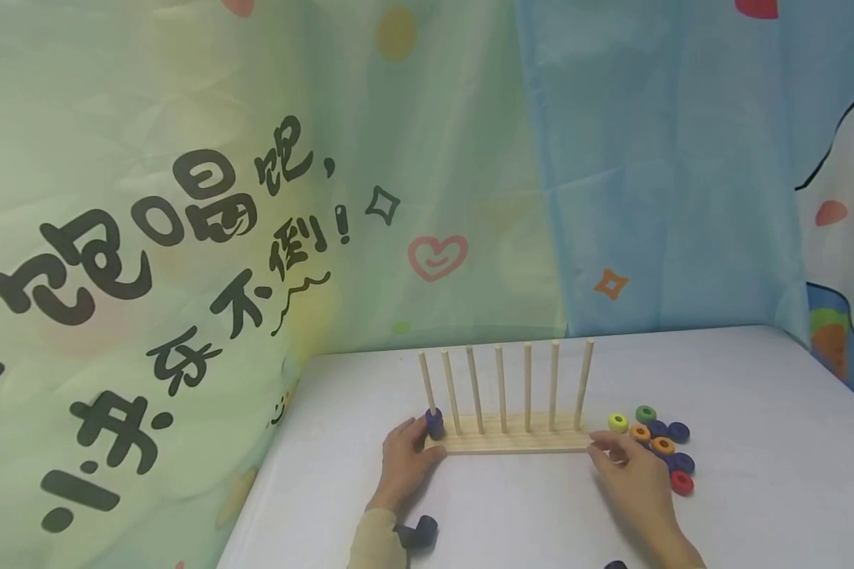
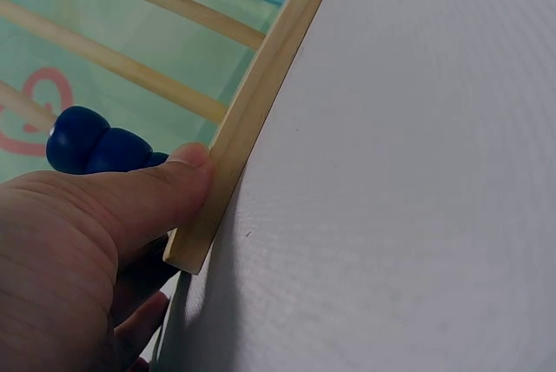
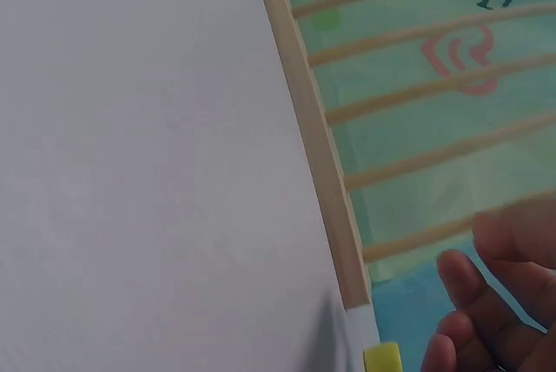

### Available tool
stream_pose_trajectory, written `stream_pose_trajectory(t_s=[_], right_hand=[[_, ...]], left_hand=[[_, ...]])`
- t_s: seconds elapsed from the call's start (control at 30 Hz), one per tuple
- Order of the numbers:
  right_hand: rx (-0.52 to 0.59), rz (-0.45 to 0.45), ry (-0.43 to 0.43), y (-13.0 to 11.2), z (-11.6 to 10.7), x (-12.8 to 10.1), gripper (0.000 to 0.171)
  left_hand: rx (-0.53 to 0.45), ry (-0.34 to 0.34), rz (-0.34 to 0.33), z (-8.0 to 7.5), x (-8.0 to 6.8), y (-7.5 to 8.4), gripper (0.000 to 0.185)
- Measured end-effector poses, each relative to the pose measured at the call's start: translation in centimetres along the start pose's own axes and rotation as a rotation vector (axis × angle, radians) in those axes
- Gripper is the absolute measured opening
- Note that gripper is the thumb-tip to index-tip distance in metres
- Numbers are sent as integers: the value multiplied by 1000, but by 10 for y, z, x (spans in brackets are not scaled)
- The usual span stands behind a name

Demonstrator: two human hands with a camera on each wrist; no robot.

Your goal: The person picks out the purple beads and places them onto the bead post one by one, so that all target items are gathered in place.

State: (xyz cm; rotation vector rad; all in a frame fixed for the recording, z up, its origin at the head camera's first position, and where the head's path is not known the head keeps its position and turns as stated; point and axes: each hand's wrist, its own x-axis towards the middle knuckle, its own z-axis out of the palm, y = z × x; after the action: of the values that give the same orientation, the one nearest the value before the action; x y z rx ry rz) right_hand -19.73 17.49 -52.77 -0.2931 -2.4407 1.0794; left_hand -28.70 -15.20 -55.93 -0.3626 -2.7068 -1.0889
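White table [image 1: 754, 411] bearing long pale wooden peg rack with seven upright dowels [image 1: 514, 442]: rigid, probably light, slender dowels likely fragile, best gripped at base ends. Left hand [image 1: 404, 462] pinching left end beside dark blue rings [image 1: 435, 423]; right hand [image 1: 629, 474], fingers relaxed, at right end near loose coloured rings [image 1: 658, 446].

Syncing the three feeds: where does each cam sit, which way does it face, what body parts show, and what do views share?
Head: worn high, looks forward and down at the table; both hands, left hand, right hand.
Left wrist: low at the wooden peg base; thumb pressed on its edge, blue rings behind.
Right wrist: low along the base's other end; loose fingertips, yellow ring.
All three share base and pegs.
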Motion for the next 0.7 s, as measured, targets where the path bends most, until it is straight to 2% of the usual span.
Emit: stream_pose_trajectory(t_s=[0.27,0.43,0.7], right_hand=[[-26,-37,152,15,-12,8,14],[-49,11,175,18,-15,11,17],[-81,72,223,28,-25,17,16]], left_hand=[[-12,-5,-21,0,0,0,53],[-15,-10,-35,1,-1,-2,55],[-14,-5,-16,1,0,-1,54]])
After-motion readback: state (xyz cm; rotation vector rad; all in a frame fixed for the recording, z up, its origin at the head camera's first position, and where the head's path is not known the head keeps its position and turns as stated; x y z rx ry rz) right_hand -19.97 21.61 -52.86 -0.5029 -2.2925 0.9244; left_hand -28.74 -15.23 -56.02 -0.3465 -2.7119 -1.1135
